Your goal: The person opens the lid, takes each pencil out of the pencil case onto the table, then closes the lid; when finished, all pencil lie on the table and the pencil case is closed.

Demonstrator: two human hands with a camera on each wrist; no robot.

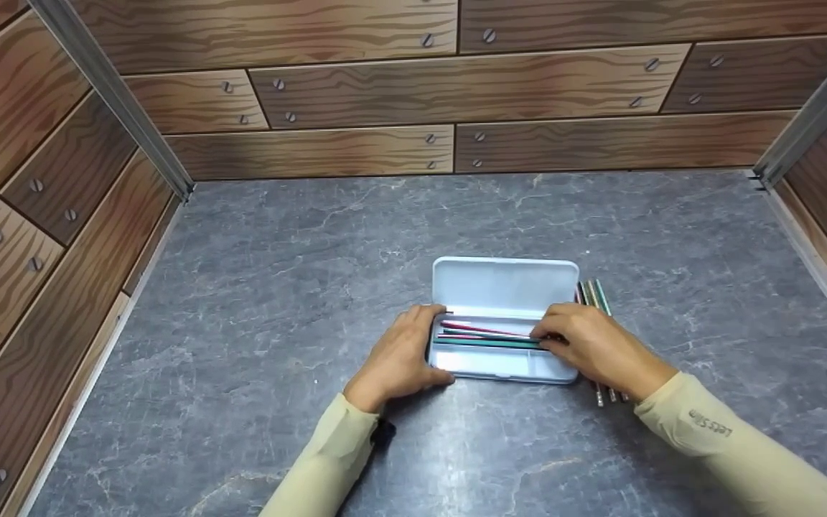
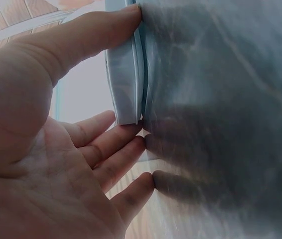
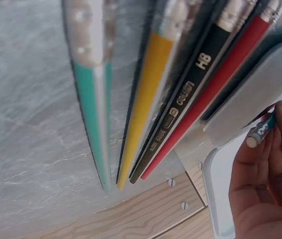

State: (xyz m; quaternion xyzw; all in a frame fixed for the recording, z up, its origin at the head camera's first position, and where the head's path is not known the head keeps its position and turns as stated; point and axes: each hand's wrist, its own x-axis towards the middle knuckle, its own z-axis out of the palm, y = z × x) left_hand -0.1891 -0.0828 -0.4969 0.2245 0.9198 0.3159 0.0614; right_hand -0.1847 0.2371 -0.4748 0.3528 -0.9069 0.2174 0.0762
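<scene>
A pale plastic pencil case point(image 1: 503, 280) lies on the table with its lid tipped back. Several pencils point(image 1: 478, 333), some dark red and some green, lie lengthwise in it. My left hand point(image 1: 399, 352) holds the case's left end, thumb at the front edge and fingers at the back corner. In the left wrist view, the fingertips point(image 2: 138, 142) meet the case end and tabletop. My right hand point(image 1: 593, 345) pinches a green pencil point(image 3: 263, 130) near its eraser end, over the case's right side. How far that pencil touches the others cannot be told.
Beside the case on the right, partly under my right forearm, lie more pencils: a green one point(image 3: 86, 94), a yellow one point(image 3: 148, 89), a black one point(image 3: 181, 102) and a red one point(image 3: 211, 89). Wood-patterned panels point(image 1: 356, 93) wall the grey marbled tabletop point(image 1: 298, 244).
</scene>
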